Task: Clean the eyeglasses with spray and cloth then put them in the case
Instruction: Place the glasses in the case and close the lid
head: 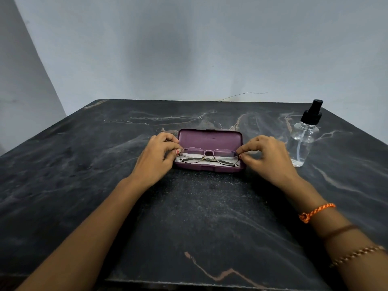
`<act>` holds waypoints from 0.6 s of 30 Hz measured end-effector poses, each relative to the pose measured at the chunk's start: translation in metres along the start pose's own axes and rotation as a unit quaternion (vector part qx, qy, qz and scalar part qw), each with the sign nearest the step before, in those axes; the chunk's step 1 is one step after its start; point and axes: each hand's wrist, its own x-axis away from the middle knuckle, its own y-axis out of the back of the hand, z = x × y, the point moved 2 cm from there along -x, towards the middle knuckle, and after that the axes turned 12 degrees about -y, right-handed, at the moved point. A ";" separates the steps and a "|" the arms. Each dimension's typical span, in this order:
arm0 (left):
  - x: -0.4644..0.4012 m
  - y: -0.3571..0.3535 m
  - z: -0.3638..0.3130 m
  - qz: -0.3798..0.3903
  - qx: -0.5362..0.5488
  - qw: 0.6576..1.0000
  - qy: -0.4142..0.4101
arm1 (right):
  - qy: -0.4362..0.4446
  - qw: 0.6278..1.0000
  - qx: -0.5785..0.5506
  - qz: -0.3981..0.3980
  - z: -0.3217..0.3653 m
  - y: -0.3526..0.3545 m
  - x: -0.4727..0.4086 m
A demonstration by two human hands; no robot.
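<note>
Between your hands, folded thin-framed eyeglasses (209,156) sit in the open purple case (210,143), over white cloth (224,158); clear spray bottle (302,139) stands beside your right.

case (210,139) mid-table (84,164) | eyeglasses (210,157) in case, on cloth (224,158) | spray bottle (302,141) right of case

purple case (210,138), black veined marble table (84,164), orange braided wristband (315,211)

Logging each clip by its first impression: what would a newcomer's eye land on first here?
The open purple case at the table's centre, with folded eyeglasses held over its white lining, the left hand and right hand pinching either end. Then the clear spray bottle standing to the right.
</note>
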 end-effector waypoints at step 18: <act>0.003 0.001 0.000 -0.013 0.031 0.997 0.072 | -0.022 0.997 -0.064 0.046 -0.008 -0.006 -0.003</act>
